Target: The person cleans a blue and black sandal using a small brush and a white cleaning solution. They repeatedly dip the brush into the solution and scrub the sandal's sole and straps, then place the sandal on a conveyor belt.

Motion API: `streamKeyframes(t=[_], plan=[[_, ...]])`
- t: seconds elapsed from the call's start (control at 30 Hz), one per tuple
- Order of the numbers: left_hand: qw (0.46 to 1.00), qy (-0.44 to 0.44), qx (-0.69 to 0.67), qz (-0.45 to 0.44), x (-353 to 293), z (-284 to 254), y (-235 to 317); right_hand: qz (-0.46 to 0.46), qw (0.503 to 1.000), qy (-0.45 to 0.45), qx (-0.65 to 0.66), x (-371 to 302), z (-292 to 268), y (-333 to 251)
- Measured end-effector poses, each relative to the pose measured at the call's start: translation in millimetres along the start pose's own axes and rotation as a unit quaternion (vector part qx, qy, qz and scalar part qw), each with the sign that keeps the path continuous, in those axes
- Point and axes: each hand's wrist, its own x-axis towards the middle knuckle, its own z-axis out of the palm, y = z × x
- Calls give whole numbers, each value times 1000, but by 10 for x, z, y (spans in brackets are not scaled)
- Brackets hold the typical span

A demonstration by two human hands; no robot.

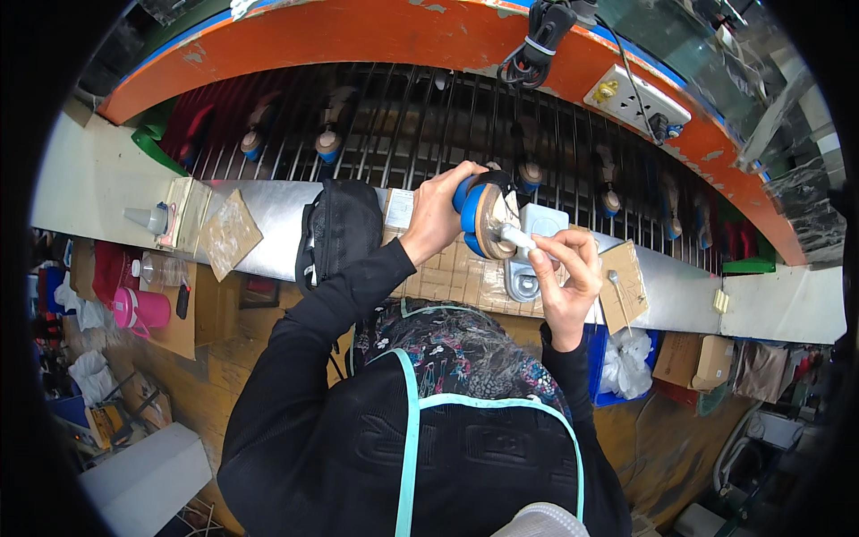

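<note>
My left hand [438, 213] is closed round a partly made shoe [488, 217] with bright blue parts, a tan edge and a cream underside. The shoe is tilted over the front of the metal bench. My right hand [565, 273] pinches a small white stick-like piece [517, 237] between thumb and fingers. Its tip meets the cream face of the shoe, or comes very close; its exact kind cannot be made out. Just beyond my right fingers stands a white square-topped container [543, 220]. Below it is a grey dish with a round hollow [522, 283].
Past the bench, several blue-ended shoes [328, 146] rest on a rack of metal rods [394, 116] under an orange frame [358, 45]. A black bag [344, 228] stands left of my arm. A power strip [637, 100] is upper right; a blue crate [601, 394] sits below right.
</note>
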Motion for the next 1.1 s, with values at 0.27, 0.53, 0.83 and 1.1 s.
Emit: streamKeyframes(t=[0.27,0.53,0.83,1.1], plan=[[988,-123,56,-76,-101,-102,-11,-63,994,-44,-81,301,-115,9],[922,-282,-75,-255,-96,-164,56,-71,992,-64,-76,440,-143,42],[857,-361,-181,-320,-81,-210,200,-52,995,-66,-55,418,-125,128],[814,-397,-225,-360,-107,-236,329,-31,997,-65,-36,351,-187,158]])
